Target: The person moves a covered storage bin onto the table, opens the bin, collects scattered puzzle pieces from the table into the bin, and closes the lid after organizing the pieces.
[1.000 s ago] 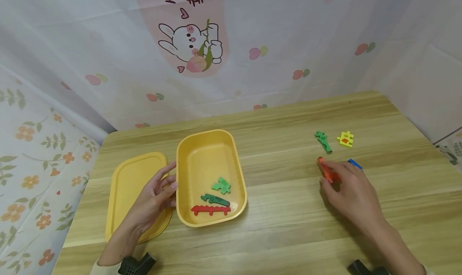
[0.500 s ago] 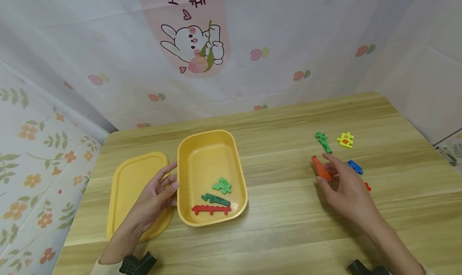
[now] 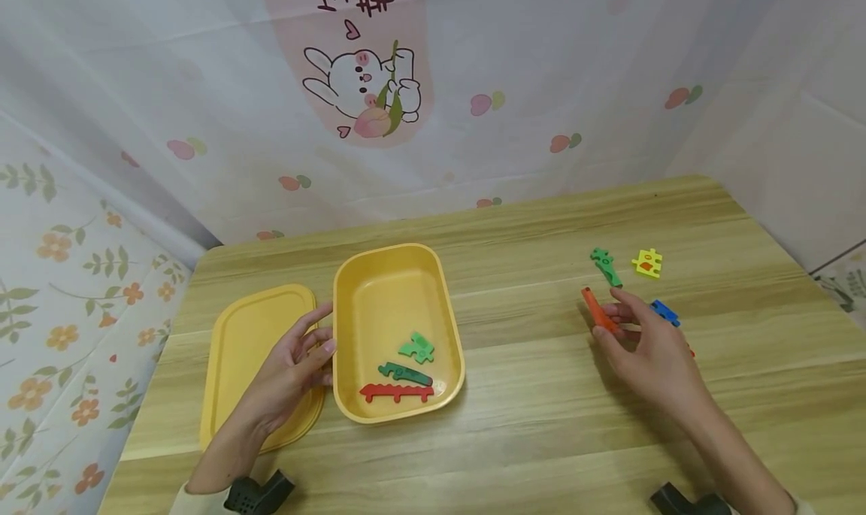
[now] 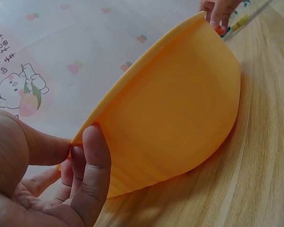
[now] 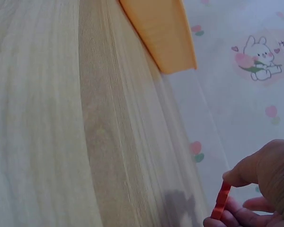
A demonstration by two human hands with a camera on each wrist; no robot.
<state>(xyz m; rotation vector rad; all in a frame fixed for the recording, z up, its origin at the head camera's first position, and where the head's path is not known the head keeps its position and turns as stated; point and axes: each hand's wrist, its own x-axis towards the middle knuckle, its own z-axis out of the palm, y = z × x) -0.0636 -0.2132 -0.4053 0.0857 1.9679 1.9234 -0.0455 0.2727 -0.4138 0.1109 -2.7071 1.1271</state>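
My right hand (image 3: 652,353) pinches an orange puzzle piece (image 3: 598,310) between thumb and fingers, tilted up over the table. In the right wrist view the same piece shows its thin wavy edge. On the left, my left hand (image 3: 287,372) grips the side rim of a yellow plastic box (image 3: 382,297); the left wrist view shows thumb and fingertips at that rim. Inside the box lie a light green piece (image 3: 417,348), a dark green piece (image 3: 406,374) and a long red piece (image 3: 397,392).
Beyond the right hand lie a green piece (image 3: 607,268) and a yellow piece (image 3: 648,263). A blue piece (image 3: 666,313) and a red one are partly hidden by that hand. Left of the box rests its yellow lid (image 3: 246,349), partly under the left forearm. A printed curtain (image 3: 528,64) hangs behind the wooden table.
My right hand has lifted the orange piece slightly and drawn it a little left, uncovering more of the blue piece and part of a red one. My left hand stays on the box.
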